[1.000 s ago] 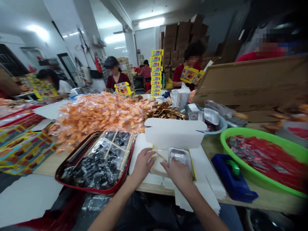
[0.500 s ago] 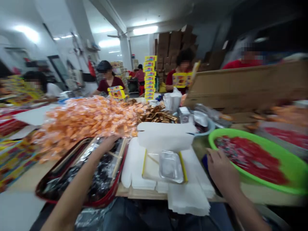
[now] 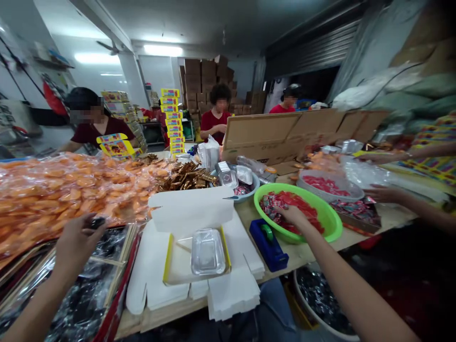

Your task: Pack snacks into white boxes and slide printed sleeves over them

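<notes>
White cardboard formed the open box (image 3: 175, 270) at the centre of the head view, its raised flap (image 3: 192, 206) standing between the clear tray (image 3: 208, 251) inside and the gold packets (image 3: 190, 178) beyond at 12 o'clock. Orange packets (image 3: 78, 185) were heaped from 10 to 11 o'clock; a blue tape dispenser (image 3: 269, 244) sat at 3, just beside the green basin (image 3: 333, 225). A big brown carton (image 3: 263, 130) at 1 o'clock partly hid people behind it.

At 9 o'clock the red-rimmed tray (image 3: 119, 297) held wooden sticks and dark wrapped pieces; above it the left hand (image 3: 76, 240) had its fingers curled around a small black packet (image 3: 97, 222). At 2 o'clock the right hand (image 3: 294, 216) reached into the green basin, touching small mixed packets (image 3: 270, 206) beside red ones; whether its fingers gripped any, one could not tell. A pale blue bowl (image 3: 254, 187) at 1 o'clock carried more clear trays.

The counter (image 3: 302, 252) was light wood, under stacked white card; beyond, co-workers sat beneath a lit ceiling tube (image 3: 163, 50).
</notes>
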`<state>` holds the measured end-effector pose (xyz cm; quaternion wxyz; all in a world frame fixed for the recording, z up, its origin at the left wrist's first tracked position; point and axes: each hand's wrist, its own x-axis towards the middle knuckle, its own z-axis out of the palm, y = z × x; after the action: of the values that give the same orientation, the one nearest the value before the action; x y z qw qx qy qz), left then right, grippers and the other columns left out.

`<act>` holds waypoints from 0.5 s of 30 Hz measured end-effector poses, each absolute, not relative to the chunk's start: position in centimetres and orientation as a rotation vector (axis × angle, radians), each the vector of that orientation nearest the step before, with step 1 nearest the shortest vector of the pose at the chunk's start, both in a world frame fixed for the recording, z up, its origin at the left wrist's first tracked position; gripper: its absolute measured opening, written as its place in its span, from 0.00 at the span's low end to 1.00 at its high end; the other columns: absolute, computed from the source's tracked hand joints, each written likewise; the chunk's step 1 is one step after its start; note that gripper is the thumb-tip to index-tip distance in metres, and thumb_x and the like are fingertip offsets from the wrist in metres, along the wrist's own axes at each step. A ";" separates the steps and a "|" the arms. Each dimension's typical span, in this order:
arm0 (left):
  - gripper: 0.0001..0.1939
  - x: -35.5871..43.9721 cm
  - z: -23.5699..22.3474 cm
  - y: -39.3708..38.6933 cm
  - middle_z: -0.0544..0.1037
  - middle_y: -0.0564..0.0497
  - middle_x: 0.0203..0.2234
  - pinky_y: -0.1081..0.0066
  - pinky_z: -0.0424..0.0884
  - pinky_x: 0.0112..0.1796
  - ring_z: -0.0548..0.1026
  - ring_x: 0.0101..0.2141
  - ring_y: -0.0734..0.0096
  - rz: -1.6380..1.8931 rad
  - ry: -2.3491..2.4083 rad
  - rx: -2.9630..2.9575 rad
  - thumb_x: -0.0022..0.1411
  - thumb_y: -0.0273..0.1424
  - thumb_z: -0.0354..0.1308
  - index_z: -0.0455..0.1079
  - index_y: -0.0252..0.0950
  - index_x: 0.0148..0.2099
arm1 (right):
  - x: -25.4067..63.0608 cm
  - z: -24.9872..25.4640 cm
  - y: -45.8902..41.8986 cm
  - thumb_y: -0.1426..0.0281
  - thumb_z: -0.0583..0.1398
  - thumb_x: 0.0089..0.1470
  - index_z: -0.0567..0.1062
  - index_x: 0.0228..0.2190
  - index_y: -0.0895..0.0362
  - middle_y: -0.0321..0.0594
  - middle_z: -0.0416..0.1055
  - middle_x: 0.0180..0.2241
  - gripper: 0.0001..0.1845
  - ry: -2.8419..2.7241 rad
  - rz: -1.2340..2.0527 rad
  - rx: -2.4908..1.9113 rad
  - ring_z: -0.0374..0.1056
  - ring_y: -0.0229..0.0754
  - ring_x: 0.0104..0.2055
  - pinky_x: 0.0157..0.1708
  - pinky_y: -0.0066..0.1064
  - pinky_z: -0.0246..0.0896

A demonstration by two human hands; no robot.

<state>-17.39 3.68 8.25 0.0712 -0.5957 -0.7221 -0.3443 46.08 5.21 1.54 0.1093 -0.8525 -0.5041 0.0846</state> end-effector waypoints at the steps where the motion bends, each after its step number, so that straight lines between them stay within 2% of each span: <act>1: 0.25 -15.7 8.7 3.5 0.73 0.52 0.35 0.71 0.71 0.31 0.73 0.28 0.71 -1.093 -2.154 -1.886 0.51 0.47 0.56 0.65 0.38 0.48 | 45.8 1.3 5.7 0.53 0.56 0.52 0.77 0.30 0.62 0.50 0.75 0.28 0.24 -1.483 0.267 -2.495 0.70 0.46 0.30 0.26 0.29 0.56; 5: 0.23 -7.6 8.2 2.7 0.73 0.48 0.38 0.68 0.73 0.34 0.74 0.32 0.68 -1.231 -1.828 -2.456 0.55 0.43 0.55 0.65 0.36 0.49 | 44.9 0.8 6.6 0.58 0.60 0.48 0.77 0.30 0.63 0.48 0.74 0.27 0.19 -1.466 0.277 -2.474 0.69 0.45 0.28 0.26 0.29 0.56; 7: 0.19 -3.5 6.9 2.1 0.73 0.47 0.40 0.67 0.73 0.36 0.74 0.34 0.68 -1.190 -1.621 -2.720 0.58 0.39 0.53 0.65 0.38 0.51 | 44.8 1.0 6.3 0.60 0.57 0.53 0.77 0.31 0.62 0.48 0.75 0.28 0.18 -1.455 0.234 -2.445 0.70 0.45 0.29 0.27 0.29 0.56; 10: 0.21 1.0 4.8 1.2 0.70 0.46 0.47 0.65 0.71 0.45 0.72 0.44 0.67 -1.095 -1.418 -2.961 0.61 0.35 0.52 0.61 0.40 0.56 | 45.2 2.0 5.2 0.60 0.51 0.58 0.78 0.32 0.60 0.48 0.75 0.31 0.21 -1.454 0.147 -2.375 0.70 0.44 0.33 0.30 0.29 0.56; 13: 0.22 2.5 3.1 0.7 0.66 0.45 0.53 0.62 0.65 0.52 0.66 0.52 0.65 -0.992 -1.324 -3.035 0.61 0.35 0.52 0.60 0.42 0.57 | 46.2 3.3 3.8 0.59 0.48 0.59 0.78 0.34 0.59 0.47 0.75 0.36 0.23 -1.427 0.043 -2.328 0.69 0.45 0.37 0.32 0.28 0.56; 15: 0.20 2.1 2.1 0.7 0.67 0.46 0.53 0.60 0.64 0.52 0.66 0.53 0.62 -0.971 -1.332 -2.988 0.61 0.35 0.52 0.63 0.43 0.55 | 47.4 4.0 2.9 0.59 0.46 0.60 0.76 0.39 0.58 0.46 0.74 0.40 0.24 -1.390 -0.020 -2.314 0.69 0.44 0.38 0.32 0.28 0.57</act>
<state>2.05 0.73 2.10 -0.1352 -0.8677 -0.3866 -0.2818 47.36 2.86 4.00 0.2193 -0.8365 -0.5022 -0.0071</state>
